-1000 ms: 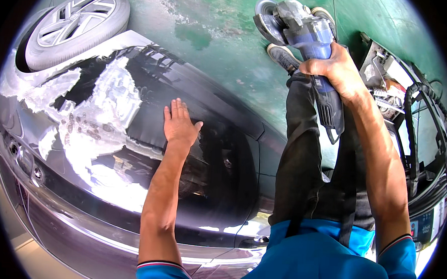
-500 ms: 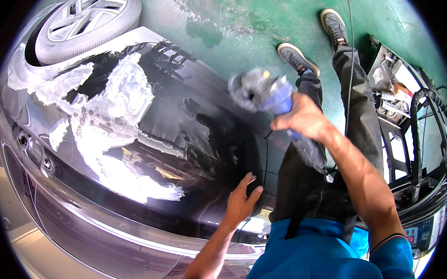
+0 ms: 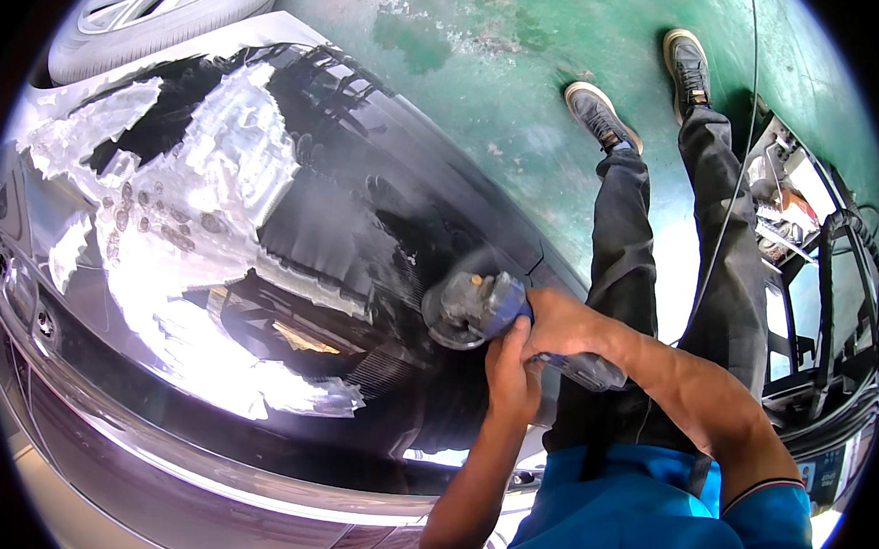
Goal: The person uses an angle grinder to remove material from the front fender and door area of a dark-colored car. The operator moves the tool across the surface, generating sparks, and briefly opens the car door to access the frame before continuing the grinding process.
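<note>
A blue and grey power sander (image 3: 477,309) rests with its round pad against the glossy black car body panel (image 3: 324,220). My right hand (image 3: 570,324) grips the sander's body from the right. My left hand (image 3: 512,371) comes up from below and holds the sander's underside near the head. Large patches of the panel (image 3: 197,205) are sanded down to bare, pale grey. My legs in dark trousers (image 3: 657,245) and grey shoes stand to the right of the car.
A wheel with a silver alloy rim (image 3: 167,7) shows at the top left. The floor (image 3: 508,52) is green and worn. A thin cable (image 3: 733,179) runs down past my legs. A cart with tools (image 3: 805,222) stands at the right.
My right hand brought the sander down from up high onto the panel. My left hand left the panel's surface and moved right to hold the sander.
</note>
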Demonstrator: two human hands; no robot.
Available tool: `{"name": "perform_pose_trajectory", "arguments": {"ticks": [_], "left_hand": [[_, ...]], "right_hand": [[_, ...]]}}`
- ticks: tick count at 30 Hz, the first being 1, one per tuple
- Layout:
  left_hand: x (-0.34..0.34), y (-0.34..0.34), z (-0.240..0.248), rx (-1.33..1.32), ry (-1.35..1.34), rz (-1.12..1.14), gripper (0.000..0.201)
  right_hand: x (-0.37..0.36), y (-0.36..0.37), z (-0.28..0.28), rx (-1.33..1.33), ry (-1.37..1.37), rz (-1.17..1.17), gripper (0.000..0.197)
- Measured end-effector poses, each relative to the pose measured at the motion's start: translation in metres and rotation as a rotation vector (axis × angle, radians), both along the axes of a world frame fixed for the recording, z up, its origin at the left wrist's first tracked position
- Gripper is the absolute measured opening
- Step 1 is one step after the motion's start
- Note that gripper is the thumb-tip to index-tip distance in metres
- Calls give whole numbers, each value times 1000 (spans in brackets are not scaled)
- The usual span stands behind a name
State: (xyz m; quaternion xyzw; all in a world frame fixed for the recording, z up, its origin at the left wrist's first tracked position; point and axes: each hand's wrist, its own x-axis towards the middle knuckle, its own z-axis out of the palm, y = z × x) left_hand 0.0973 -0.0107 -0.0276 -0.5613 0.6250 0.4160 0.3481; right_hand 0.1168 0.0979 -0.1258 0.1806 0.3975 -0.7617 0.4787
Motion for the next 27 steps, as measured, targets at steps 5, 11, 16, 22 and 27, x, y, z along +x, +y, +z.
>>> {"name": "perform_pose_trajectory", "arguments": {"ticks": [5, 11, 16, 22, 27], "left_hand": [[-63, -4, -42, 54, 53, -104, 35], [-12, 5, -15, -79, -28, -86, 37], [-64, -9, -38, 66, -49, -120, 44], [-17, -3, -16, -24, -81, -118, 49], [-92, -6, -49, 50, -54, -182, 44]], "right_hand": [[-57, -2, -34, -53, -94, -100, 60], [3, -5, -19, -116, 1, 36, 60], [-66, 16, -24, -75, -134, 22, 51], [-11, -1, -14, -109, -141, -109, 57], [-76, 2, -39, -58, -168, -171, 55]]}}
